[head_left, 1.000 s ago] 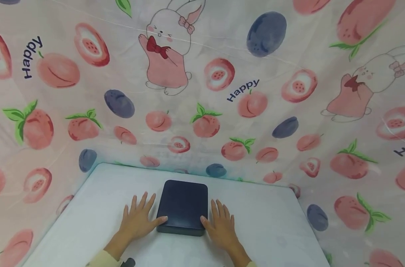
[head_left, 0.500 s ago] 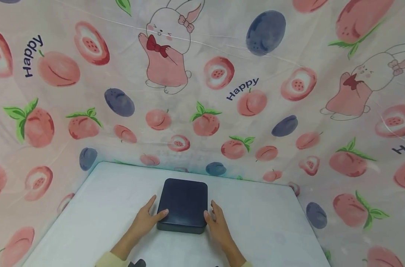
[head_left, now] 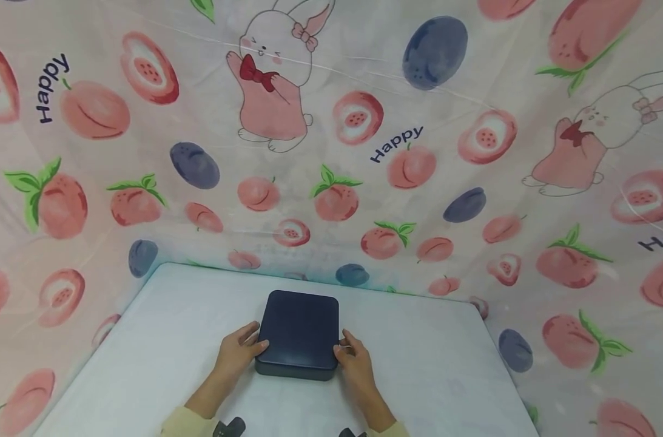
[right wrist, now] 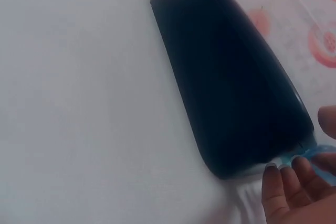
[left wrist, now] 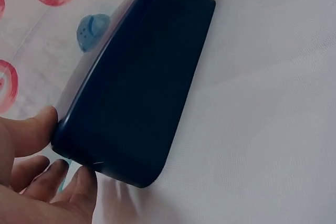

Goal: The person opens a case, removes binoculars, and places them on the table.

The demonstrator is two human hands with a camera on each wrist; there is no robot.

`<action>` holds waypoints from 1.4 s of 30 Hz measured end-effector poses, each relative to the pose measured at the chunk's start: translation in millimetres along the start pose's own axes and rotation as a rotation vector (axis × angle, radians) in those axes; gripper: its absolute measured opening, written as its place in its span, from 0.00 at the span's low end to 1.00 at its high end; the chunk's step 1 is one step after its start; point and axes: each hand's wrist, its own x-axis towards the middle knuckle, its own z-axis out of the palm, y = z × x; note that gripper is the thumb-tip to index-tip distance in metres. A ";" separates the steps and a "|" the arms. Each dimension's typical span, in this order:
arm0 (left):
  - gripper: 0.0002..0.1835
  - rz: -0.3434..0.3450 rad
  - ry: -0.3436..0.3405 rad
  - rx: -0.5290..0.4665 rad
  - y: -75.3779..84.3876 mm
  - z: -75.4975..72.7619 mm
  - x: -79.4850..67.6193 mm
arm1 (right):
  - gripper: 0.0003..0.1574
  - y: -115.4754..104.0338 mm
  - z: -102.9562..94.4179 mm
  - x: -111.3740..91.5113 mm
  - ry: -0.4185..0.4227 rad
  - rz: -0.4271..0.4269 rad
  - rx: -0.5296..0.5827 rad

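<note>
A dark navy box (head_left: pixel 298 331) with rounded corners lies flat on the white table (head_left: pixel 429 364). My left hand (head_left: pixel 235 352) grips its left side, thumb at the top edge and fingers bent against the side wall. In the left wrist view the thumb (left wrist: pixel 39 129) and fingers of the left hand meet the box's (left wrist: pixel 136 87) near end. My right hand (head_left: pixel 357 364) holds the opposite side, thumb at the top edge in the head view. The right wrist view shows its curled fingers (right wrist: pixel 294 184) close against the box (right wrist: pixel 231 87); exact thumb contact is unclear there.
A sheet printed with peaches and rabbits (head_left: pixel 287 200) hangs behind and at both sides of the table. Dark devices (head_left: pixel 230 426) sit at both wrists, beside pale yellow sleeves (head_left: pixel 186 422).
Both hands lay with fingers spread beside the box a second ago. Their fingers have since curled in against its sides. The box has hardly moved.
</note>
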 end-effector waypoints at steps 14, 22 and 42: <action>0.31 -0.049 0.035 -0.055 10.6 -3.2 0.5 | 0.27 -4.2 6.8 8.3 0.076 0.034 0.011; 0.28 -0.052 0.017 -0.074 12.6 -2.6 0.3 | 0.25 -8.3 1.8 9.0 0.085 0.076 0.064; 0.29 -0.138 0.052 -0.075 22.0 0.2 3.1 | 0.20 -22.6 -6.2 14.7 0.045 0.218 0.141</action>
